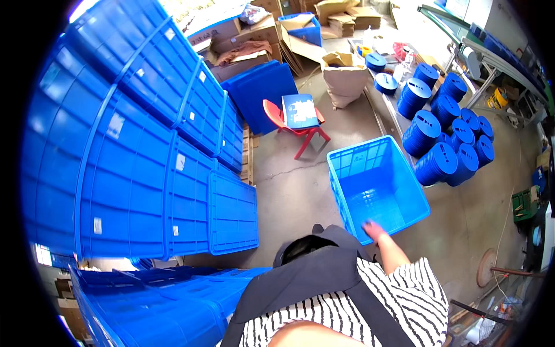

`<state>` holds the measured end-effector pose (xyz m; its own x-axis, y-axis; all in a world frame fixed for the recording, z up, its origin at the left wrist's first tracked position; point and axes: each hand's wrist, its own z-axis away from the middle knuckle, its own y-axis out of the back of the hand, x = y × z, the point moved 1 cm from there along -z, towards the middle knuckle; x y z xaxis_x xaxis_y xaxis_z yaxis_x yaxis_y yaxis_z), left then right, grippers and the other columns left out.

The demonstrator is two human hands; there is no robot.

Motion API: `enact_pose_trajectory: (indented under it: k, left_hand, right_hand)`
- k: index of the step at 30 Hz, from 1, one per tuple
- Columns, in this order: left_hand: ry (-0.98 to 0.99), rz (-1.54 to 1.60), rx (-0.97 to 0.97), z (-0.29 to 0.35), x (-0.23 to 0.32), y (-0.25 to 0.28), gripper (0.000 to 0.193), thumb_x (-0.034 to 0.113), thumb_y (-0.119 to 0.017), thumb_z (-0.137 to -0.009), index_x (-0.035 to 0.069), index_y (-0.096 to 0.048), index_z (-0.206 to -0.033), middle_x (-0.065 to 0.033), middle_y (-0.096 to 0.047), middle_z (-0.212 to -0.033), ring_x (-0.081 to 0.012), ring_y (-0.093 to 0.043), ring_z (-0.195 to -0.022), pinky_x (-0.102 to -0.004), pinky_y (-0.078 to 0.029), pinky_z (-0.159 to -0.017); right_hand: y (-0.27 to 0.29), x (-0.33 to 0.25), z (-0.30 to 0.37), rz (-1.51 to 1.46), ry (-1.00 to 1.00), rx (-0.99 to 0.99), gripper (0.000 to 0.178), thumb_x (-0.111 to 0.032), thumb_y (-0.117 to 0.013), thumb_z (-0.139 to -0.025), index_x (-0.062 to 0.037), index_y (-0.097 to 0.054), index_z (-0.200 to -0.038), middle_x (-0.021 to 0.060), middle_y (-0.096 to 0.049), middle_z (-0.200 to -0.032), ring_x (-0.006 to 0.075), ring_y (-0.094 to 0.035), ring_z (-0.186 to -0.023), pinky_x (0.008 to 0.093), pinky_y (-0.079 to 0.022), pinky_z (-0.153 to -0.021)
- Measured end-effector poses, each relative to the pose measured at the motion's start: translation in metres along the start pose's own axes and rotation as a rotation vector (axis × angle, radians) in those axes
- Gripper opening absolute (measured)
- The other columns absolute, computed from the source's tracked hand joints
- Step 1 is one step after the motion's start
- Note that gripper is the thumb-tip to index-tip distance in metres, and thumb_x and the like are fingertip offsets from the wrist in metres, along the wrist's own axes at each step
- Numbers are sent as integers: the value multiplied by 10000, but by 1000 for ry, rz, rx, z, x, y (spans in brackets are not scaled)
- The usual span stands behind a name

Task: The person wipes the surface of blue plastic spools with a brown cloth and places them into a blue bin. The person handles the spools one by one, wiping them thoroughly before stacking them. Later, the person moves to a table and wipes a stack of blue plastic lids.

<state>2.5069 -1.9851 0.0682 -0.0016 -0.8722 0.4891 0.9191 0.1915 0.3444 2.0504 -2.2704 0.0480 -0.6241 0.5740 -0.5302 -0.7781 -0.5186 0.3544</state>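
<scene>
A large open-topped blue plastic crate (378, 188) stands in front of me, slightly to the right, with nothing visible inside it. My right hand (373, 231) is at its near rim, close to the near left corner, the fingers curled over the edge. A bare part of my other arm (312, 335) shows at the lower edge, but my left hand is out of the picture.
Stacked blue crates (127, 168) form a wall at left. A red chair (298, 124) bears a blue-and-white box (300, 111). A paper sack (344, 81) stands beyond. On the right, a table holds several stacks of blue discs (436, 162). Flattened cardboard (341, 20) lies at the back.
</scene>
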Motion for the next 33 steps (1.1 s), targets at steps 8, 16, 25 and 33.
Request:
enact_pose_trajectory:
  k: [8, 16, 25, 33]
  left_hand:
    - [31, -43, -80, -148, 208, -8, 282, 160, -554, -885, 61, -606, -1143, -94, -663, -940, -222, -643, -723, -345, -502, -654]
    - [-15, -261, -245, -333, 434, -42, 286, 157, -552, -883, 62, -603, -1148, -96, -666, -956, -229, -650, -736, -348, -507, -680]
    - [-233, -417, -352, -449, 748, -159, 291, 152, -550, -881, 62, -599, -1153, -98, -670, -973, -236, -658, -751, -350, -512, -709]
    - [-257, -904, -500, -472, 897, -252, 296, 149, -548, -878, 63, -596, -1158, -100, -673, -989, -243, -665, -764, -353, -516, -735]
  right_hand:
    - [101, -261, -88, -172, 587, -40, 487, -310, -593, -904, -47, -539, -1311, 150, -575, -1314, 252, -549, -1211, 332, -424, -996]
    - [79, -75, -91, -365, -503, 386, 665, -443, -581, -879, -147, -391, -1443, 170, -482, -1407, 323, -471, -1284, 406, -426, -998]
    - [86, -163, -150, -581, -522, 373, 678, -443, -578, -880, -137, -372, -1449, 206, -471, -1399, 356, -454, -1288, 425, -410, -1016]
    - [71, -131, -220, -218, -488, 188, 689, -442, -574, -881, -127, -356, -1453, 238, -462, -1392, 385, -439, -1292, 442, -395, -1032]
